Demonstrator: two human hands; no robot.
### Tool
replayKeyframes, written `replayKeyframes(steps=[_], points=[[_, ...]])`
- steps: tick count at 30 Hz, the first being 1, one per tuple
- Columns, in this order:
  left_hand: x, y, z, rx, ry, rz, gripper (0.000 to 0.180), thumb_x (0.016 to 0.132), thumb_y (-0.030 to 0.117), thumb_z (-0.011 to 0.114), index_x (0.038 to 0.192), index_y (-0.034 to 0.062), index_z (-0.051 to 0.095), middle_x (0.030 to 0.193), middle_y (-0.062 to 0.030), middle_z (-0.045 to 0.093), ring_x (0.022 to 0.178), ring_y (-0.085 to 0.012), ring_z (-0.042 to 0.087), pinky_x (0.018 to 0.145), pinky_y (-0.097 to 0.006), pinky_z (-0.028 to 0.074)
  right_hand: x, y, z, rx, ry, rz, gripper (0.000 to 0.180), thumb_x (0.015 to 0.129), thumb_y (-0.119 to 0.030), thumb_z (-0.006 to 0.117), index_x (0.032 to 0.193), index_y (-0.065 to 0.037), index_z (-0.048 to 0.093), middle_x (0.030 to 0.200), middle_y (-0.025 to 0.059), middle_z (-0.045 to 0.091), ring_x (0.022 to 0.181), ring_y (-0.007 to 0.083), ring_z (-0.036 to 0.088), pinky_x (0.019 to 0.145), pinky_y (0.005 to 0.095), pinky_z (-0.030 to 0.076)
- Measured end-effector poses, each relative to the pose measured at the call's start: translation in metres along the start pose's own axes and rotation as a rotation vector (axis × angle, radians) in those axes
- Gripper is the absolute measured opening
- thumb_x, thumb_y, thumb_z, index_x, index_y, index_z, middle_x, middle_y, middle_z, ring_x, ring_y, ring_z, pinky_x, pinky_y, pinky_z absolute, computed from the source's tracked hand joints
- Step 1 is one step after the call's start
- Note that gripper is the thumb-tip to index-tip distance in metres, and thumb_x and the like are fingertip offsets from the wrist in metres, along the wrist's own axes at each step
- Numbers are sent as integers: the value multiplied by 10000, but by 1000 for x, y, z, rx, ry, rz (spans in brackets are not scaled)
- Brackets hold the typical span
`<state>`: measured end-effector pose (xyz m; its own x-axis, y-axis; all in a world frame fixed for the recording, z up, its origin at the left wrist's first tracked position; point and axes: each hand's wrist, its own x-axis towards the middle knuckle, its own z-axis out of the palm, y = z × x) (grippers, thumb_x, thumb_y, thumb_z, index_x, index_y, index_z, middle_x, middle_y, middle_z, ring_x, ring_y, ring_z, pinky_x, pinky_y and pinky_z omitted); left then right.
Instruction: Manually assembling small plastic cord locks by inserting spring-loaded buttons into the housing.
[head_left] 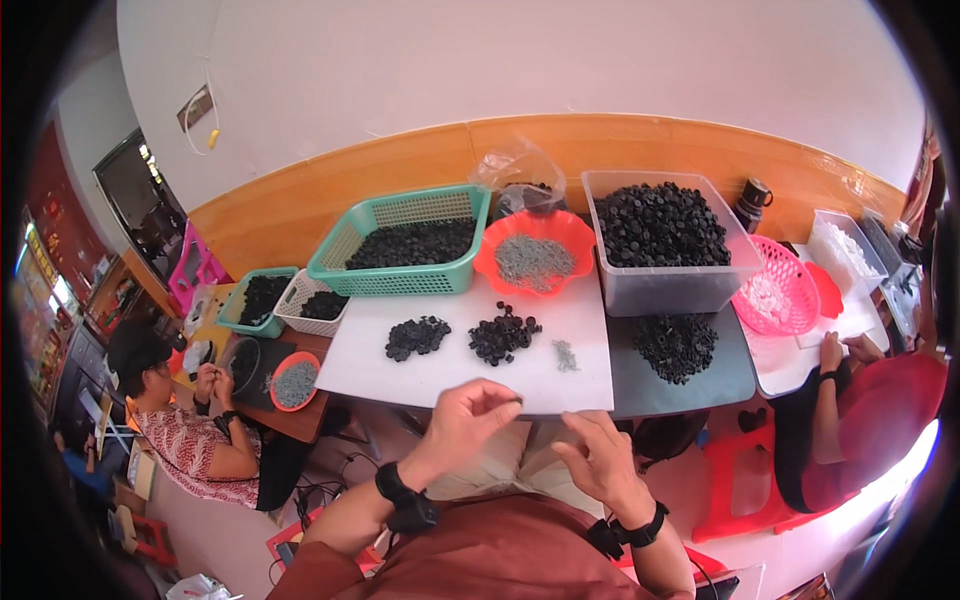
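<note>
Head view: left hand (468, 418) is pinched shut on something too small to make out; right hand (600, 455) hangs half curled, apparently holding nothing, both just short of the white board's (455, 375) near edge. Black caps (503, 335) are piled mid-board, with small grey pins (565, 354) just beside them. Likely best practice: keep the pinch at fingertips, work low over the board, draw from the nearest pile.

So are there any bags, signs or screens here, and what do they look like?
Clear plastic bag: crumpled, behind the orange bowl, against the wooden wall band.
Dark screen or window panel: far left wall, rectangular, black-framed.
Grey wall plate: upper left wall, small and rectangular.
Colourful posters: far left edge, too blurred to make out.
</note>
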<state>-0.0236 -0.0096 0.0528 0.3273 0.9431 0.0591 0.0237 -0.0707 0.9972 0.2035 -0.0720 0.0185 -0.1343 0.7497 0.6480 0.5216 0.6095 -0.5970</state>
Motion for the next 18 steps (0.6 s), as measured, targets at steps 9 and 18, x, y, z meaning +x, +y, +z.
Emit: replayKeyframes(steps=[9,18], points=[[134,47,-158,836,486,358,215,857,104,744,1028,-26,728,903,-153,753,813,-215,736,771,-325,572,-3,1,-5,37,58,11,242,823,3,785,1047,-31,701,948,93,641,622,175,613,529,280,486],[106,14,-165,766,514,346,274,877,57,723,1134,-36,705,1077,-151,744,922,-202,729,827,-314,580,6,-2,4,27,56,72,194,826,19,775,1008,-15,720,917,106,654,631,186,612,544,277,476]])
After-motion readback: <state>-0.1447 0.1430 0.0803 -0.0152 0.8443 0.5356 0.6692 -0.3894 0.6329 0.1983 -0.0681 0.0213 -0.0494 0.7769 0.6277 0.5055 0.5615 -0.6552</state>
